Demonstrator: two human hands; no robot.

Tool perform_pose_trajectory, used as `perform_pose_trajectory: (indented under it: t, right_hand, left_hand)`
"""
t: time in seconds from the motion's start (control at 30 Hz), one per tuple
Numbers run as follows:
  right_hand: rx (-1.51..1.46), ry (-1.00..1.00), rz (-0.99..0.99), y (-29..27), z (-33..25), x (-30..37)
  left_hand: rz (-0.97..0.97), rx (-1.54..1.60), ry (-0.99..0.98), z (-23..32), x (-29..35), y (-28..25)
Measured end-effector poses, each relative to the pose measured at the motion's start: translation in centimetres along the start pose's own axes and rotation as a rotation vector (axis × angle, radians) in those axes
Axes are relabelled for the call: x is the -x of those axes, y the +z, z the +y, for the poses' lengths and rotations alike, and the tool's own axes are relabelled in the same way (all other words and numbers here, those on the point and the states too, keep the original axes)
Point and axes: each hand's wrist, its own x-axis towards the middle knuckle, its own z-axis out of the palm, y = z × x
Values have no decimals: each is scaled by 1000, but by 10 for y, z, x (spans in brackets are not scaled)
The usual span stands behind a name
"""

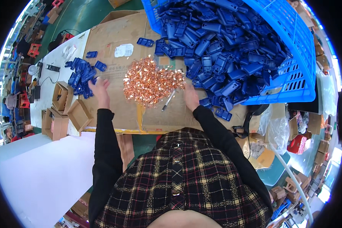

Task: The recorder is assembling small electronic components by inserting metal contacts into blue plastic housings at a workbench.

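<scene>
My left hand [100, 91] reaches to the edge of a small heap of blue plastic housings [79, 74] at the left, its fingers spread and thumb apart. One blue piece lies right at its fingertips. Between my hands is a mound of small shiny copper-coloured metal pieces [150, 81] on flattened cardboard [121, 110]. At the mound's right edge my right hand [192, 98] has its fingers stretched forward, close to the large spill of blue housings [216, 68]; nothing plainly shows in it. A slim pen-like tool [168, 100] lies just left of that hand.
A tipped blue plastic crate [296, 57] rises at the right, with housings pouring from it. Small open cardboard boxes [79, 115] stand at the left edge. Several loose housings, such as one housing [145, 41], lie around. A black strap-like object [247, 123] sits at the front right.
</scene>
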Motion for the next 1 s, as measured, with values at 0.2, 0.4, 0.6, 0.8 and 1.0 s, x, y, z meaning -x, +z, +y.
perform_pose_trajectory:
  t: [0.2,0.4,0.6,0.8,1.0]
  right_hand:
    - [183,-9,-95,4,-3,-4]
    - [63,-60,-285,-7,-8,15]
    - [-76,-173,-242,-15,6,35]
    - [-86,-14,-161,-12,6,40]
    - [61,-149,-185,0,11,33]
  left_hand:
    - [-660,-320,272,-67,61,92]
    - [-928,-623,450,-91,137,190]
    - [-878,-755,452,-102,153,219]
    - [-740,-682,403,-72,135,190]
    - [-767,-122,84,-35,128,120]
